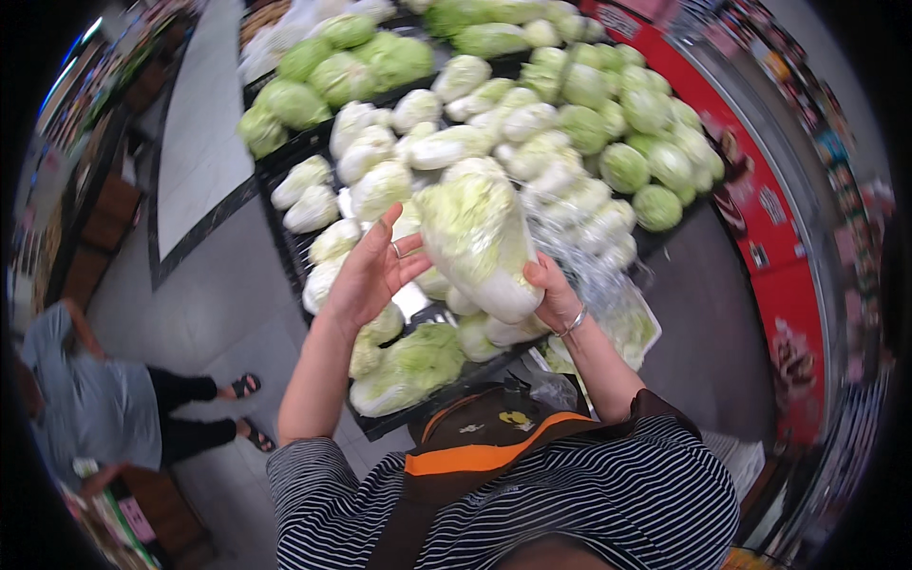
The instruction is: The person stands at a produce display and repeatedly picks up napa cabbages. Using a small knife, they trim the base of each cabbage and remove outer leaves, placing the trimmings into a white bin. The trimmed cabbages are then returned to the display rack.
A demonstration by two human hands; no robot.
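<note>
A large napa cabbage with pale green leaves and a white base is held up over the vegetable display. My right hand grips its base from the right, thumb on the near side, with a bracelet at the wrist. My left hand, a ring on one finger, is at the cabbage's left with its fingers spread and palm turned towards it; whether the fingertips touch it cannot be told. Under and beyond both hands lie many napa cabbages on black trays. A leafy cabbage lies at the near edge.
Round green cabbages are heaped at the right, beside a red-fronted case. Clear plastic wrap covers produce near my right forearm. A person in a grey shirt stands at the left. A brown apron hangs before me.
</note>
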